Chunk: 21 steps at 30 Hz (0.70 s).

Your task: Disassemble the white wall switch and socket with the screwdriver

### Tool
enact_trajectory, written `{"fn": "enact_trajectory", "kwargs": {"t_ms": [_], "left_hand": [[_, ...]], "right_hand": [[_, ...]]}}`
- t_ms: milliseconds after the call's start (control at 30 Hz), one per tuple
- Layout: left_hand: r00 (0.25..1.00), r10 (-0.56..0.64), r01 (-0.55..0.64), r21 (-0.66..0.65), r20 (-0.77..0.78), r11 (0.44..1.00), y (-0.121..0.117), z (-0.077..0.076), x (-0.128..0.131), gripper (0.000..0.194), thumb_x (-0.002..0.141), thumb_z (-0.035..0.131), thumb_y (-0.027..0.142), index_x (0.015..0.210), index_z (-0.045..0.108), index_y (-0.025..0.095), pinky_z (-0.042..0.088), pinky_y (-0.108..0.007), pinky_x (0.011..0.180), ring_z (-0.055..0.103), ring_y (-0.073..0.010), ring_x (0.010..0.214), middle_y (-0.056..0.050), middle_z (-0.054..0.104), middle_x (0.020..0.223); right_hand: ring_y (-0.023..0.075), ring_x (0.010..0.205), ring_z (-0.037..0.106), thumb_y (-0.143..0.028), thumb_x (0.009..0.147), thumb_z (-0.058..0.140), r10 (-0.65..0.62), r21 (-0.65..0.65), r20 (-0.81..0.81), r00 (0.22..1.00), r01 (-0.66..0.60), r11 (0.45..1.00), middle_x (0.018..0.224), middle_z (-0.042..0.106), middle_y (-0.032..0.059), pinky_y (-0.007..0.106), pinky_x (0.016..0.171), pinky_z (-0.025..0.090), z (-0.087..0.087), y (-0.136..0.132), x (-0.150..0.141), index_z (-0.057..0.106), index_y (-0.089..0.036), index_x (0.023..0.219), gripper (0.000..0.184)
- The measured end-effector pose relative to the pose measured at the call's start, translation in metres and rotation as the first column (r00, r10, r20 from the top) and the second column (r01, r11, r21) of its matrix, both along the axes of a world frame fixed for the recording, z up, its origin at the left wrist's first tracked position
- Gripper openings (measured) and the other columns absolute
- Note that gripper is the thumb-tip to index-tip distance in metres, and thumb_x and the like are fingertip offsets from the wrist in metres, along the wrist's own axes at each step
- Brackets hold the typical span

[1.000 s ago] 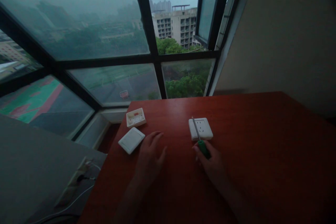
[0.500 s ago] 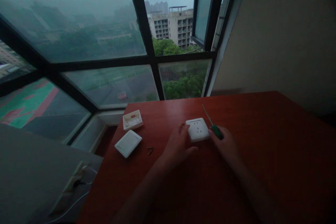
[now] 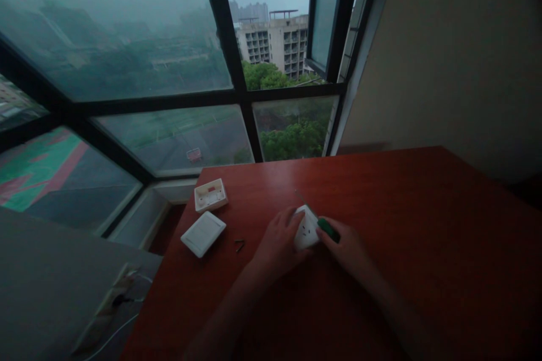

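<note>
On a red-brown table [image 3: 402, 197], two bare hands at a white wall socket

Near the middle of the tabletop, the left hand [image 3: 277, 240] was partly open, its fingers bent along the left side of the socket [image 3: 307, 231] and its thumb at the near edge. The right hand [image 3: 345, 245] was closed around the green handle of a screwdriver [image 3: 329, 230], with its fingertips close to the socket's right side; whether they touched it could not be told. The thin shaft pointed away and to the left, past the socket's far corner. The socket lay face up between the hands, some of its slots showing and part of its face covered by the left fingers.

Left of the left hand, two small screws [image 3: 239, 245] lay close together. Farther left was a white faceplate [image 3: 203, 234], set at an angle, and just beyond it stood an open white mounting box [image 3: 210, 196], hollow side up.

Behind the table rose a dark window frame [image 3: 169, 102]. Outside it were green trees [image 3: 292, 138] and, farther off, a pale multistorey building [image 3: 277, 45].
</note>
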State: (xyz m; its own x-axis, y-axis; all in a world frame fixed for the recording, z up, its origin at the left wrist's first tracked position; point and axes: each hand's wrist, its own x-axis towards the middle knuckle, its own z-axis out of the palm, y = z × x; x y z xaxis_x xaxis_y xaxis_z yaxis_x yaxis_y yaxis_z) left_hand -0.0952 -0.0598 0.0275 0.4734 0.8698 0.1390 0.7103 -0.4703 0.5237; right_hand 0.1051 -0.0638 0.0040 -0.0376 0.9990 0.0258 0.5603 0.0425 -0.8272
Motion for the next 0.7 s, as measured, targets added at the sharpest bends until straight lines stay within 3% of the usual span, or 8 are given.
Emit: {"fn": "enact_trajectory", "kwargs": {"t_ms": [200, 400, 533, 633, 700], "left_hand": [[1.000, 0.013, -0.012, -0.020, 0.029, 1.000, -0.010, -0.006, -0.015, 0.081, 0.066, 0.077, 0.027, 0.138, 0.040, 0.024, 0.037, -0.049, 0.108, 0.040, -0.0322, 0.128, -0.012, 0.040, 0.142], [0.994, 0.043, -0.041, -0.020, 0.101, 0.999, -0.010, -0.013, -0.011, 0.086, 0.063, 0.074, 0.021, 0.140, 0.037, 0.020, 0.037, -0.045, 0.108, 0.039, -0.0315, 0.128, -0.014, 0.035, 0.141], [0.994, 0.052, -0.049, -0.038, 0.095, 0.998, -0.012, -0.015, -0.010, 0.085, 0.068, 0.076, 0.029, 0.142, 0.034, 0.022, 0.035, -0.049, 0.110, 0.036, -0.0327, 0.132, -0.014, 0.033, 0.144], [0.995, 0.057, -0.052, -0.065, 0.080, 0.996, -0.013, -0.015, -0.012, 0.088, 0.069, 0.078, 0.038, 0.143, 0.033, 0.023, 0.033, -0.051, 0.110, 0.034, -0.0345, 0.133, -0.015, 0.031, 0.147], [0.995, 0.058, -0.053, -0.057, 0.079, 0.997, -0.013, -0.014, -0.012, 0.087, 0.069, 0.078, 0.037, 0.143, 0.034, 0.023, 0.033, -0.052, 0.110, 0.033, -0.0346, 0.134, -0.015, 0.030, 0.147]], "right_hand": [[0.0250, 0.098, 0.066, -0.038, 0.086, 0.051, -0.010, 0.012, 0.099, 0.995, 0.009, 1.000, 0.108, 0.070, 0.0115, 0.038, 0.086, 0.052, 0.005, -0.038, 0.006, 0.067, -0.017, 0.106, 0.032], [0.0224, 0.104, 0.067, -0.040, 0.090, 0.047, -0.085, 0.045, 0.300, 0.950, 0.075, 0.996, 0.115, 0.070, 0.0094, 0.033, 0.089, 0.055, -0.018, -0.105, 0.041, 0.064, -0.020, 0.114, 0.036], [0.0229, 0.098, 0.070, -0.040, 0.090, 0.050, -0.070, 0.183, 0.455, 0.888, -0.016, 0.983, 0.110, 0.073, 0.0063, 0.032, 0.083, 0.059, -0.034, -0.138, 0.067, 0.067, -0.023, 0.113, 0.033], [0.0235, 0.101, 0.069, -0.034, 0.089, 0.052, 0.057, 0.248, 0.512, 0.857, -0.211, 0.946, 0.112, 0.072, 0.0056, 0.031, 0.086, 0.058, -0.039, -0.147, 0.076, 0.068, -0.025, 0.114, 0.031], [0.0236, 0.099, 0.070, -0.033, 0.089, 0.053, 0.071, 0.278, 0.523, 0.849, -0.249, 0.928, 0.111, 0.072, 0.0054, 0.030, 0.085, 0.058, -0.040, -0.149, 0.075, 0.068, -0.026, 0.115, 0.031]]}}
